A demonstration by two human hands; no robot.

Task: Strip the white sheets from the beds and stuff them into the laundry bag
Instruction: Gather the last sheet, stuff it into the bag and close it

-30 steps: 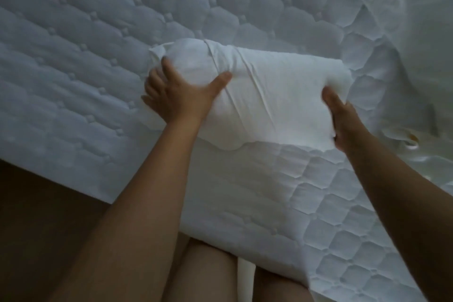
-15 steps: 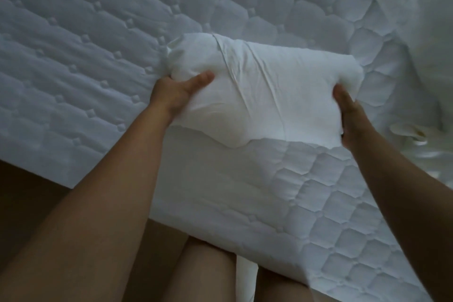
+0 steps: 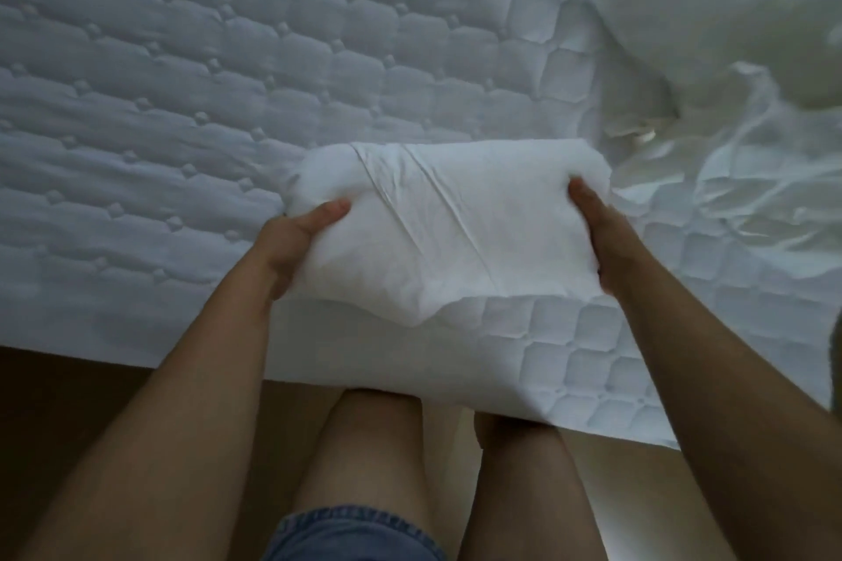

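A folded, bundled white sheet (image 3: 449,237) is held over the near edge of the quilted mattress (image 3: 182,105). My left hand (image 3: 291,241) grips its left end, thumb on top and fingers underneath. On the bundle's right end, my right hand (image 3: 601,237) holds it with the thumb on top and the fingers hidden behind the cloth. More loose white bedding (image 3: 729,73) lies crumpled across the mattress at the upper right. No laundry bag is in view.
The mattress edge runs across the lower frame, with brown floor (image 3: 68,392) below it on the left. My bare legs (image 3: 373,460) and denim shorts (image 3: 351,533) stand against the bed, below the bundle.
The bundle has come nearer to me, toward the mattress edge. My left hand shifted from spread on top of the bundle to gripping its left end from below.
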